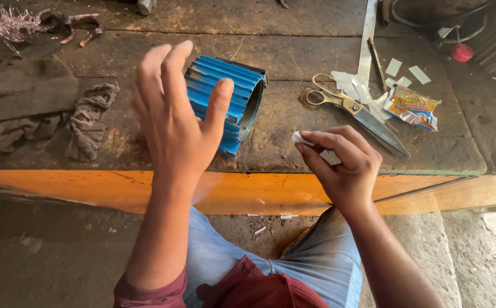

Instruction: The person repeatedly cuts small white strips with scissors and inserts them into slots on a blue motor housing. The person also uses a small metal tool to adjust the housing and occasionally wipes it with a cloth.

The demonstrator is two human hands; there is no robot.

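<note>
A worker's left hand (174, 114) spreads open against a blue finned motor casing (231, 102) lying near the workbench (293, 142) edge; the right hand (342, 165) pinches a paper strip (300, 137). Unsteadied, the casing could roll off.

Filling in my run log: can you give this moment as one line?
left hand: open, against blue finned cylinder | right hand: pinching small white piece | scissors, paper scraps, rag on workbench
</note>
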